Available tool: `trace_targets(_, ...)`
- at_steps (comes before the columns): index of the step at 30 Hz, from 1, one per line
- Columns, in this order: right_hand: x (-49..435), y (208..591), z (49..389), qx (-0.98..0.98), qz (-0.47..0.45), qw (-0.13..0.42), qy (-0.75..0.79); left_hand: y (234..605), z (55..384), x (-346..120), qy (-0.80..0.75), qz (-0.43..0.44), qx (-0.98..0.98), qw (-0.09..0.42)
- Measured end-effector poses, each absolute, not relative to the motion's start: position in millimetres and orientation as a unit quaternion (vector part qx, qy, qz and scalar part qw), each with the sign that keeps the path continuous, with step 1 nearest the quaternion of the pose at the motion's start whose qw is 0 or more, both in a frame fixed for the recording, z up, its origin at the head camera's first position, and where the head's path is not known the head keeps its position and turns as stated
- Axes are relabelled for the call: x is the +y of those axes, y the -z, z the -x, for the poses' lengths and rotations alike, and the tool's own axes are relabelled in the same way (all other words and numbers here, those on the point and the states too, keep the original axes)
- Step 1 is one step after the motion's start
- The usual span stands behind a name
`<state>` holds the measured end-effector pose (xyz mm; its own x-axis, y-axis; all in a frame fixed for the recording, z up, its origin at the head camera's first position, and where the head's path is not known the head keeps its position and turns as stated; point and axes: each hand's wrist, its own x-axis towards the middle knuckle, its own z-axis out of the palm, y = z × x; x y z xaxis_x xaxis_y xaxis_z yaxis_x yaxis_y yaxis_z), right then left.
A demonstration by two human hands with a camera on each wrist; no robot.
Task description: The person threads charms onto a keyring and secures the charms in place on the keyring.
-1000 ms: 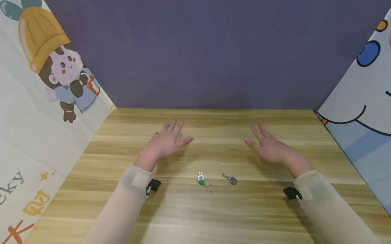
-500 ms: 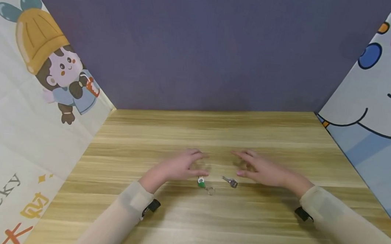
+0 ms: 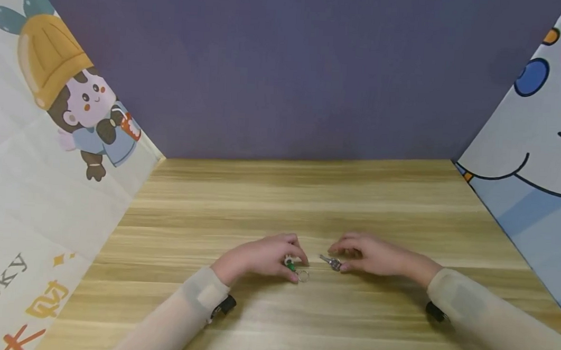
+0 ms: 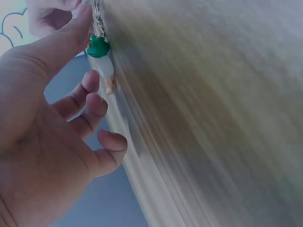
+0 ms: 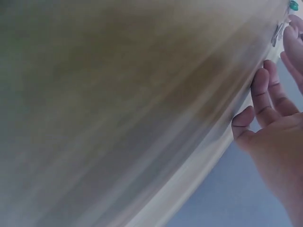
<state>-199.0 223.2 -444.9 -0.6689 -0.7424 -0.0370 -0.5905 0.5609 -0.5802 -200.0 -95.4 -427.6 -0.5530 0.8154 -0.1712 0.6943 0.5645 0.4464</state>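
Note:
A small figure keychain (image 3: 291, 267) lies on the wooden table, its metal ring (image 3: 303, 276) towards the right. In the left wrist view its green head (image 4: 98, 47), white body and orange feet show. My left hand (image 3: 266, 256) arches over it, thumb and forefinger on either side with a gap between them. Just to the right lies a silver key (image 3: 334, 264). My right hand (image 3: 376, 256) is beside the key, its thumb tip at the key's head and its forefinger apart from it. The right wrist view shows the key (image 5: 276, 35) only at its upper edge.
The wooden tabletop (image 3: 279, 196) meets a dark purple back panel (image 3: 286, 75). Printed panels flank it: a cartoon child (image 3: 91, 101) on the left side, a white cartoon figure (image 3: 535, 130) on the right.
Both hands have come down and inward from the far part of the table to the two small objects. Their fingers have bent from spread to loosely curved. Keychain and key stay on the table.

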Motion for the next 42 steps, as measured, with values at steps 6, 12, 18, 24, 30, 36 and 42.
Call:
trace_targets(6,216,442,204,0.866,0.400,0.136,0.267,426,199,-89,-0.134,-0.445,0.870,0.164)
trace_targets(12,211,445,206,0.869,0.397,0.132,0.264,426,196,-85,-0.126,-0.429,0.876,0.179)
trace_targets(18,212,449,206,0.864,0.383,0.146,0.293,429,195,-81,-0.125,-0.441,0.867,0.197)
trace_targets(24,214,450,209,0.851,0.382,0.151,0.327,430,196,-76,-0.113,-0.447,0.865,0.197)
trace_targets(30,214,447,210,0.852,0.390,0.133,0.323,428,197,-71,-0.101,-0.434,0.872,0.203)
trace_targets(36,211,442,209,0.862,0.374,0.134,0.315,427,195,-71,-0.093,-0.428,0.876,0.204)
trace_targets(42,211,435,209,0.854,0.350,0.140,0.358,422,198,-77,-0.136,-0.430,0.872,0.189)
